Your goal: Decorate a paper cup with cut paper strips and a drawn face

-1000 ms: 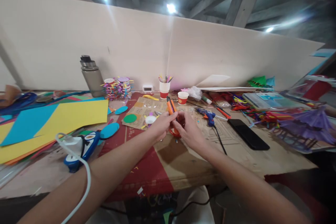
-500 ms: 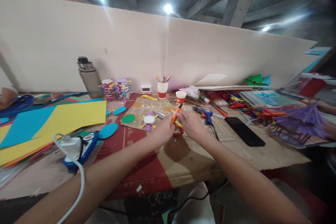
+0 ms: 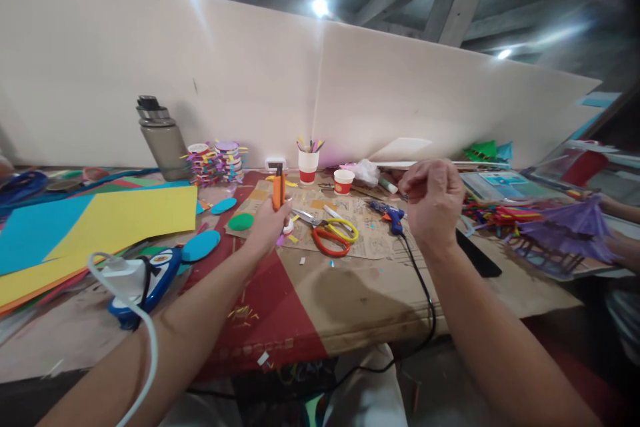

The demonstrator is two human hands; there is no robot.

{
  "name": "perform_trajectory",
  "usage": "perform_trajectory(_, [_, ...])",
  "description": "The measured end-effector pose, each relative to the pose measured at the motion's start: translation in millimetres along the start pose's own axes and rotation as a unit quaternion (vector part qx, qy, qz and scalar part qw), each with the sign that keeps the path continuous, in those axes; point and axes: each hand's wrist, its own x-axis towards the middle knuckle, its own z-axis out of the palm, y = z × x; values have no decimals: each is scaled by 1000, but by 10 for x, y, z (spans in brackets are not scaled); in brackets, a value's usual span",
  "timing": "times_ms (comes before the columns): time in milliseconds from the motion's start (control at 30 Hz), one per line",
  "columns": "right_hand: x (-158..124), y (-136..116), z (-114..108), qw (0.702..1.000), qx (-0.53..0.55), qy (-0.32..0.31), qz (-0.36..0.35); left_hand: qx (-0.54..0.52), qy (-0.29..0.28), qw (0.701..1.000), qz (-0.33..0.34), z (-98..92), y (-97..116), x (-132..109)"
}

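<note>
Head view: left hand (image 3: 264,227) grips slim orange cutter (image 3: 278,189); right hand (image 3: 434,203) curled closed.

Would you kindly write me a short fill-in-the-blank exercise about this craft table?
The left hand grips an ____ cutter upright.
Beside the orange-handled scissors lies a pair with ____ handles.
The glue gun near the raised right hand is coloured ____.
Missing words: orange; yellow; blue.

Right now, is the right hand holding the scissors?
No, the scissors lie on the cardboard while the right hand is raised, apart from them.
</note>
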Motion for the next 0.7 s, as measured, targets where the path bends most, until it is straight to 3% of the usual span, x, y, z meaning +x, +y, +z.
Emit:
perform_trajectory(67, [-46, 228, 21, 986, -125, -105, 37, -40, 5, 999, 16, -1, -46, -2])
perform_trajectory(200, [-171, 734, 166, 867, -315, -380, 71, -9, -12, 1000, 25, 30, -71, -63])
perform_trajectory(267, [-199, 914, 255, 811, -345, -466, 74, 11, -26, 999, 35, 39, -60, -98])
perform_trajectory(333, [-204, 1023, 334, 779, -353, -511, 87, 17, -33, 998, 46, 42, -50, -121])
perform_trajectory(400, [-204, 1081, 394, 771, -355, -518, 107, 18, -33, 998, 46, 42, -47, -129])
perform_trajectory(500, [-228, 1131, 436, 784, -369, -481, 135, 19, -31, 999, 40, 42, -54, -126])
perform_trajectory(633, [-256, 1121, 381, 818, -370, -407, 170, -14, -24, 999, 31, 46, -66, -124])
perform_trajectory(700, [-219, 1014, 311, 852, -336, -357, 184, -45, -19, 999, 23, 50, -71, -122])
